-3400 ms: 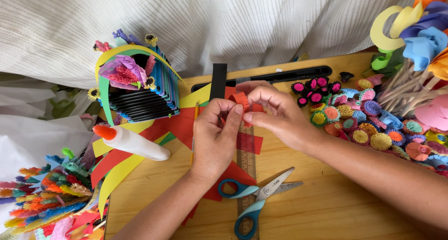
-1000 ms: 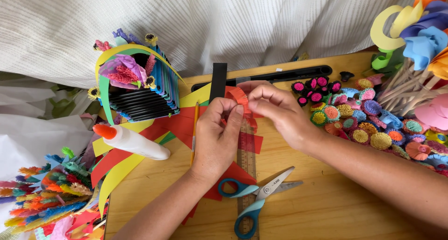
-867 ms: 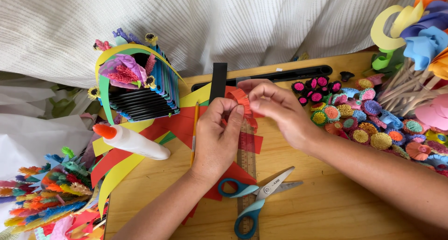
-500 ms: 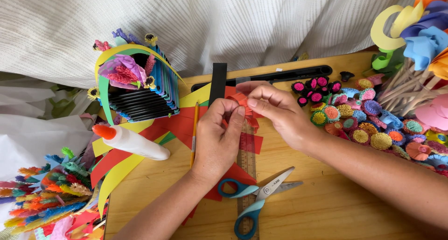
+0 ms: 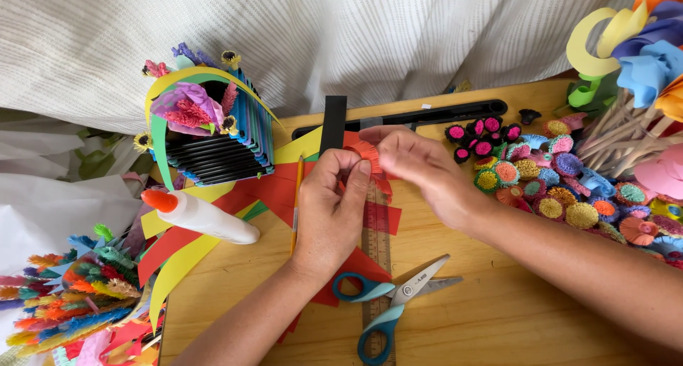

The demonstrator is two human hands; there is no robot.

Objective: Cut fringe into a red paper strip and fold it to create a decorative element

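Now both hands meet over the middle of the wooden board (image 5: pixel 491 323). Left hand (image 5: pixel 331 209) comes up from the near edge, thumb and fingers closed on the lower end of a fringed red paper strip (image 5: pixel 365 151). Right hand (image 5: pixel 420 174) reaches in from the right, fingertips pinched on the same strip from above. Strip sits between the 2 sets of fingertips, partly curled; how tightly it is rolled cannot be told.

Under the hands: loose red paper sheets (image 5: pixel 380 216) and a ruler (image 5: pixel 376 248) running toward the near edge. Just left of the left hand, a pencil (image 5: pixel 295 202) lies lengthwise. Below the left wrist, scissors (image 5: pixel 388 298) with blue handles, blades partly open, lying across the ruler.

Well left of the left hand: a white glue bottle (image 5: pixel 206 218) with an orange cap, on its side over yellow paper strips (image 5: pixel 174 266). Beyond it, a basket built of stacked dark paper strips (image 5: pixel 220 149), with paper flowers on top.

Right of the right hand: a heap of small round paper flowers (image 5: pixel 555 188) in pink, orange, blue and yellow, close beside the knuckles. Past the fingertips, a black cutter bar (image 5: pixel 427 113) lies along the far edge of the board. Far lower left: a bundle of fringed coloured paper stems (image 5: pixel 71 302). White cloth (image 5: pixel 356 32) hangs behind everything.
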